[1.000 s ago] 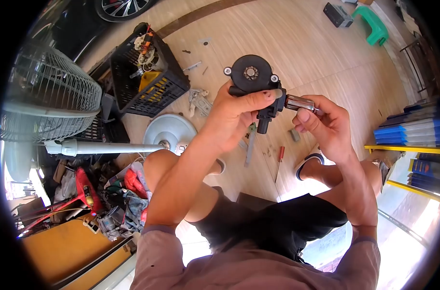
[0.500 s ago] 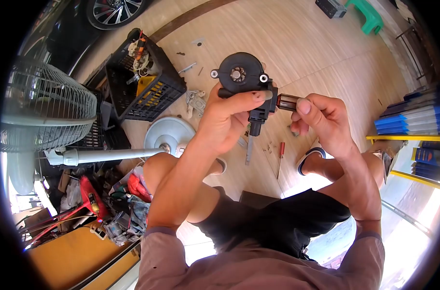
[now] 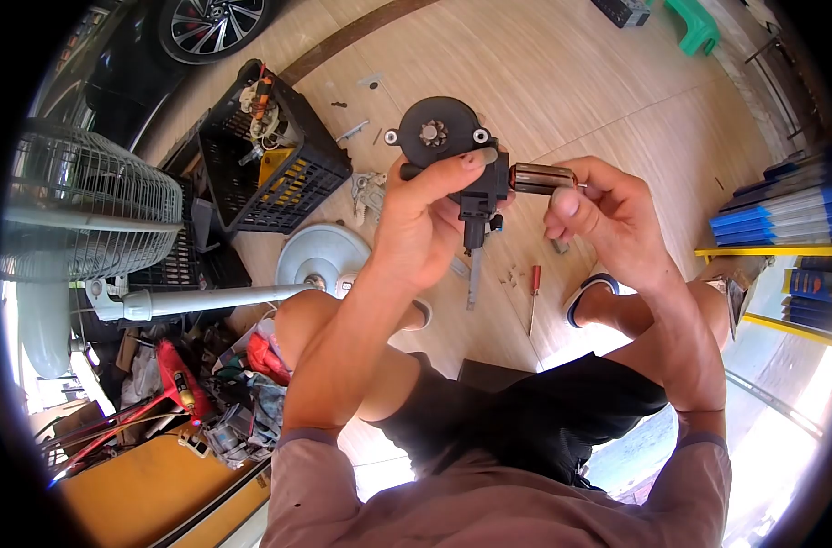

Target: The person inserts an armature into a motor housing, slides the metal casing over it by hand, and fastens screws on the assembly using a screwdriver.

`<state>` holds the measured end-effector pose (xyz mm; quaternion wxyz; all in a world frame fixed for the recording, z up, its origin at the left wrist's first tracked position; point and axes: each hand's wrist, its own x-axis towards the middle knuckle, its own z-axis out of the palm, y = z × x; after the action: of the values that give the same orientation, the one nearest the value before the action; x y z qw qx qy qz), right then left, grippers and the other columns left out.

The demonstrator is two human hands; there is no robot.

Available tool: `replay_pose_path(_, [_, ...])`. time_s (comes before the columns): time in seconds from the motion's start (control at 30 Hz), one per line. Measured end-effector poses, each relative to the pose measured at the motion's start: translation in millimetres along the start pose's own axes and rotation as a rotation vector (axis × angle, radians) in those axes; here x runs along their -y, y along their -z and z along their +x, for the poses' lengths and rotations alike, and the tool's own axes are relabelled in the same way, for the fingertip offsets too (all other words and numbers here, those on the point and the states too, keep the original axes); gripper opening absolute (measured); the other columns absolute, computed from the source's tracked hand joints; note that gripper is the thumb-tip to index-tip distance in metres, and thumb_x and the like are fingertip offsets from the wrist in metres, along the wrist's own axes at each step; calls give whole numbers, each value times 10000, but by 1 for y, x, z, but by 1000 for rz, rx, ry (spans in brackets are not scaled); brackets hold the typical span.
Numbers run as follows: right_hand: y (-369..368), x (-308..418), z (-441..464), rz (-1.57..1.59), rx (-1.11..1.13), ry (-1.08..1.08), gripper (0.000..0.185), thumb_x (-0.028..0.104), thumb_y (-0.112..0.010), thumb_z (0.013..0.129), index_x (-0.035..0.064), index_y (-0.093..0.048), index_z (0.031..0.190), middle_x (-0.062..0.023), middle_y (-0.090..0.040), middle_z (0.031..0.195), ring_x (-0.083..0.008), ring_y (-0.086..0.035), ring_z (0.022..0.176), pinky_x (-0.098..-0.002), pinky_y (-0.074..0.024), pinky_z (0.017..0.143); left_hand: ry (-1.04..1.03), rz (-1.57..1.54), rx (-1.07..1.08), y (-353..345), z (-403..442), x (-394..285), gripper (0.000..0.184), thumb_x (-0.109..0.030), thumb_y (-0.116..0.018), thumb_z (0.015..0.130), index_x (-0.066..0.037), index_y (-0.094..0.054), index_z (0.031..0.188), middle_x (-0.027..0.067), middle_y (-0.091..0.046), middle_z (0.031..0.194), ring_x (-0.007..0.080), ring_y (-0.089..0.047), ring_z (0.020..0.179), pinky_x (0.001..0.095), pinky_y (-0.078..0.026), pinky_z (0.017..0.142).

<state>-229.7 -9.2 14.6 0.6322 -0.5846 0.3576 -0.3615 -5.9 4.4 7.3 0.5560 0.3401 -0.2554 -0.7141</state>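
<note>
My left hand (image 3: pixel 420 215) is wrapped round a black geared motor housing (image 3: pixel 452 123), thumb across its front. The housing has a round part with a small toothed metal gear (image 3: pixel 433 133) and metal-lined mounting holes on either side. A black connector part points down from it. From its right side a motor armature (image 3: pixel 542 178) with a shiny, ribbed metal core sticks out, its inner end at the housing. My right hand (image 3: pixel 612 219) pinches the armature's outer end between thumb and fingers, and a thin shaft tip shows there.
On the floor below lie a red-handled screwdriver (image 3: pixel 535 283) and small loose parts. A black crate (image 3: pixel 288 187) of parts stands left, beside a fan (image 3: pixel 96 215) and its round base (image 3: pixel 320 251). Blue packages (image 3: pixel 745 228) sit on a rack at right; a green stool (image 3: pixel 694 26) stands behind.
The housing has shifted slightly left in my left hand. More of the armature now shows between the housing and my right hand, whose fingers have moved to its outer end.
</note>
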Motion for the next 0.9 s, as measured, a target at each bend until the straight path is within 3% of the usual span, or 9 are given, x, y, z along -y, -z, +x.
replay_pose_path(0.17, [3,-2,-2,34,-47,84,395,-49,-694,902,-8,-571,1275,-56,-659,1070,-101,-650,917,-243,-537,809,19,8,-52,0,-1,-2,481,-211,-657,881,-27,-576,1318,120,-666,1131,232,-646,1045,424,-565,889])
replay_pose_path(0.9, [3,1,-3,48,-98,34,338,-45,-678,917,-7,-583,1240,-44,-659,1010,-83,-626,874,-222,-515,772,9,-13,-87,2,-1,-2,483,-203,-663,874,-31,-578,1318,103,-678,1122,212,-654,1012,416,-556,884])
